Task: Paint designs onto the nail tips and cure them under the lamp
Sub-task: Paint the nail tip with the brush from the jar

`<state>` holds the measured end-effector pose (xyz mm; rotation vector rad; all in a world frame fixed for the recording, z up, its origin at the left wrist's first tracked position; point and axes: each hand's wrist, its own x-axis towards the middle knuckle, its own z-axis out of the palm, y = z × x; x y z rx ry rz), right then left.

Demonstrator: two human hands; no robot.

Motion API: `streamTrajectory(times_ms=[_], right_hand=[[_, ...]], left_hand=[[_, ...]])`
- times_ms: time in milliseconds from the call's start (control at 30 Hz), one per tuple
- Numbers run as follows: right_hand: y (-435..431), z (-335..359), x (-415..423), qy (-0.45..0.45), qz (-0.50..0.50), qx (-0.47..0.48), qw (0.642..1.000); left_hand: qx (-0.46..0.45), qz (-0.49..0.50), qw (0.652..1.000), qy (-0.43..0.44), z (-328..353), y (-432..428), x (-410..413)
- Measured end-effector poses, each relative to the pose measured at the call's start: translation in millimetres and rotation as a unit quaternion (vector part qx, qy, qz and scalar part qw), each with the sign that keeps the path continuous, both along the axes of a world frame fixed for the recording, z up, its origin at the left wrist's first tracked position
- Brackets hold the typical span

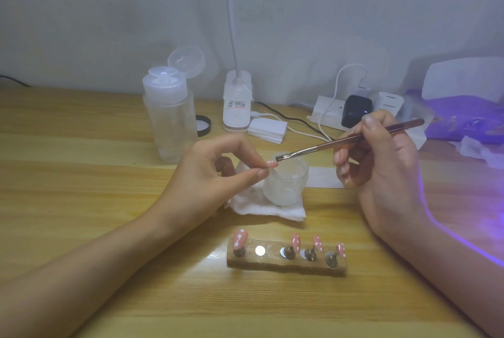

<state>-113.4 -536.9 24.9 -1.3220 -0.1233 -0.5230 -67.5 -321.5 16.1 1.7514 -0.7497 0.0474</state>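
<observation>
My left hand pinches a small pink nail tip with white dots between thumb and forefinger, above a frosted jar. My right hand grips a thin brush; its bristles sit just above the held nail tip. In front of me a wooden holder carries several pink dotted nail tips on small stands, with one bare round metal spot. The curing lamp stands at the far right and glows purple.
The jar rests on a crumpled white wipe. Behind it are a clear pump bottle with its lid open, a black-rimmed jar lid, a white desk lamp base, a stack of white pads and a power strip with cables.
</observation>
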Motion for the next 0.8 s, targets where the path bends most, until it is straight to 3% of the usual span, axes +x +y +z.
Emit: streamTrajectory(times_ms=[367, 567, 700, 800], right_hand=[[-7.5, -1.7, 0.8, -0.011, -0.042, -0.053, 0.998], [-10.2, -2.6, 0.2, 0.023, -0.045, -0.026, 0.998], [-11.2, -3.6, 0.0, 0.039, -0.048, -0.013, 0.998], [-11.7, -3.4, -0.2, 0.045, -0.052, 0.001, 0.998]], left_hand=[[-0.012, 0.006, 0.999, 0.035, -1.6, 1.2, 0.0], [-0.135, 0.047, 0.989, -0.025, 32.9, 9.7, -2.2], [-0.104, -0.012, 0.989, -0.106, 52.9, 14.8, -20.4], [0.013, -0.062, 0.988, -0.140, 46.4, 15.5, -41.3]])
